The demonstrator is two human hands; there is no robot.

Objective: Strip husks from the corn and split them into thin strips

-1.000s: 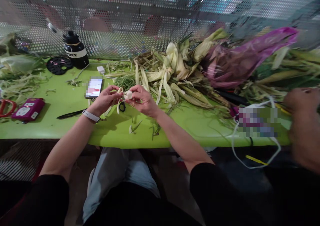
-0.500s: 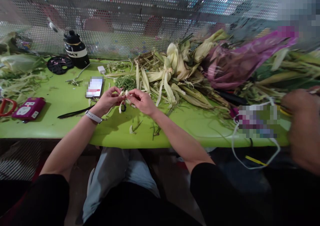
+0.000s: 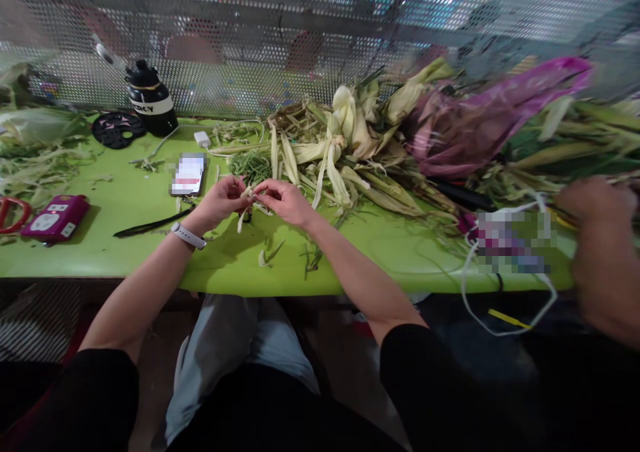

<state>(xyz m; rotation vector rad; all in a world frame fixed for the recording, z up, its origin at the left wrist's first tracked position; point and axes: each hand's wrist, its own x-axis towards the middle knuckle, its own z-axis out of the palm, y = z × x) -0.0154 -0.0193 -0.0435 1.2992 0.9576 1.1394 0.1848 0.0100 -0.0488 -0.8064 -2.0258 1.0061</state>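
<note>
Above the green tabletop (image 3: 370, 259), my left hand (image 3: 223, 202) is closed in a pinch on a small pale husk strip (image 3: 241, 222). Fingertips of my right hand (image 3: 286, 200) meet it there, pinching the same piece. Pale ends hang below the fingers; the middle is mostly covered by them. Just behind my hands lies a small heap of thin green shreds (image 3: 253, 165). A large pile of corn husks (image 3: 340, 152) spreads behind and right of my right hand. Loose husk scraps (image 3: 263, 259) lie on the table in front.
Left of my hands are a phone (image 3: 188, 172), a black strap (image 3: 150, 225), a magenta power strip (image 3: 57, 219) and a black bottle (image 3: 153, 102). A pink plastic bag (image 3: 465, 125) covers husks at right. Another person's hand (image 3: 595, 202) is at far right, near a white cable (image 3: 463, 285).
My fingertips have shifted slightly on the husk strip, the hands drawing closer together. The other person's hand at the right has moved a little.
</note>
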